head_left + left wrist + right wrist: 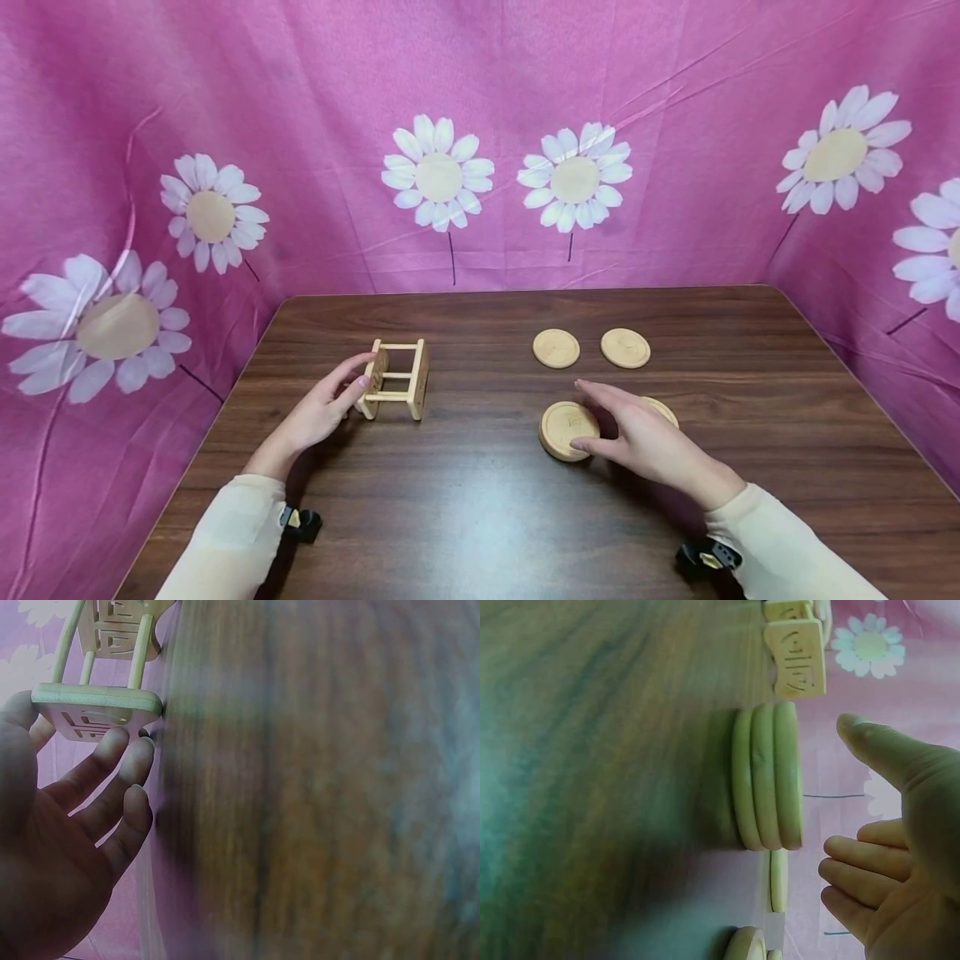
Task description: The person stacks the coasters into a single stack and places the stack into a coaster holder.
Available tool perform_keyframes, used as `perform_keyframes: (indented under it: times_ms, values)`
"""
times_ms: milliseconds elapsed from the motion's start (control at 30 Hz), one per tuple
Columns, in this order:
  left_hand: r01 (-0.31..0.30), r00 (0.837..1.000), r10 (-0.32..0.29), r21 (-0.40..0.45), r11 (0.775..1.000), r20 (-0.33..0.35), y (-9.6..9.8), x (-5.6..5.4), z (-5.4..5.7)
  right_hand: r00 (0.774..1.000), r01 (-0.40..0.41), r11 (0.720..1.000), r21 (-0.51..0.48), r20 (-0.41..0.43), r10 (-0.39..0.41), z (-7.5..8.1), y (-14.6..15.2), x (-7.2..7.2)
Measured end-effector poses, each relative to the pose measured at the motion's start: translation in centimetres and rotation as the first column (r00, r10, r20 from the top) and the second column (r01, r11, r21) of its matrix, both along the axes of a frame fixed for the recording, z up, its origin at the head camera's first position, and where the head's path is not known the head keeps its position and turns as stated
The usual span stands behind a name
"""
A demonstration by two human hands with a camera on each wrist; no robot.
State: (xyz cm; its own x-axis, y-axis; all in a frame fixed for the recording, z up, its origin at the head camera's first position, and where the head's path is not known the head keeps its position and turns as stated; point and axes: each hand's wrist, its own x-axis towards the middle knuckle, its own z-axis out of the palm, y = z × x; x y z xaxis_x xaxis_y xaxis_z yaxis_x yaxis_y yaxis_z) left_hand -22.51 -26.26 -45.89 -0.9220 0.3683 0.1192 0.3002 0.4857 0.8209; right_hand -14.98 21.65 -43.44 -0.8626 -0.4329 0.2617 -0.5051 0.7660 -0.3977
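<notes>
At the left of the table stands a small wooden coaster holder (397,379), with cut-out side panels joined by rods. My left hand (318,414) holds its left panel, thumb at the upper edge and fingertips against the outer face (97,720). Farther right, three round wooden coasters (570,429) lie stacked, their edges (766,776) showing in the right wrist view. My right hand (648,437) hovers over the stack's right side, fingers extended and thumb spread. In the right wrist view a gap separates that hand from the stack.
Two single coasters, one left (556,348) and one right (626,347), lie flat behind the stack. Another coaster (663,411) is partly hidden behind my right hand. A pink cloth with white daisies (502,250) hangs around the dark wooden table (465,500).
</notes>
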Motion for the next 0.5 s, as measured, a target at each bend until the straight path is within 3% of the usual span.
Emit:
perform_keyframes:
  times_ms: [500]
  values:
    - [0.004, 1.000, -0.005, 0.018, 1.000, 0.017, 0.0, 0.0, -0.1, 1.000, 0.030, 0.995, -0.095, 0.003, -0.030, 0.1, 0.2, -1.2]
